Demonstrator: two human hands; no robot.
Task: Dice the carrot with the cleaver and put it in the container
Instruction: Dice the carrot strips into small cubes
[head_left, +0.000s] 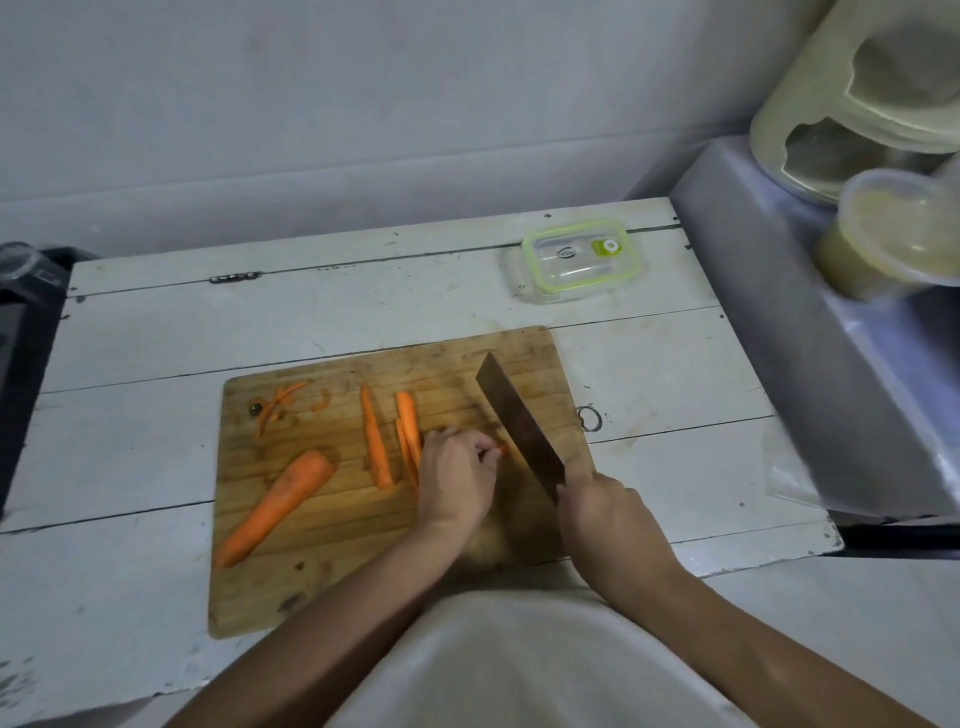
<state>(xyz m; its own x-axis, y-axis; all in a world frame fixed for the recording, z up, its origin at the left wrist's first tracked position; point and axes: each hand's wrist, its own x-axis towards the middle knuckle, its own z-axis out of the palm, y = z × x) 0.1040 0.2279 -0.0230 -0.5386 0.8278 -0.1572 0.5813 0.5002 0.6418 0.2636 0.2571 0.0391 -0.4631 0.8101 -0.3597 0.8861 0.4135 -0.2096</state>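
- The right hand (602, 499) is wrapped round the handle of the dark rectangular steel cleaver (519, 423), whose blade runs up toward 11 o'clock from the grip, edge down by a carrot piece; this looks like the stance for a cut.
- The left hand (457, 467) has its fingers curled over and pinching a small orange carrot piece (503, 449) just at 9 o'clock of the blade, probably to steady it with the fingertips tucked away from the edge.
- Long orange carrot slabs (408, 431) lie at 9 o'clock of the left hand, a thinner carrot strip (376, 441) further out, likely queued for dicing.
- The uncut tapered carrot half (275, 506) rests at 8 o'clock on the worn wooden chopping board (291, 587), thin peelings (275, 405) at 10 o'clock.
- The clear lidded container with a green rim (576, 260) sits at 1 o'clock of the board on the white plank table (156, 322), lid on.
- No dice are visible yet; I judge the task early.
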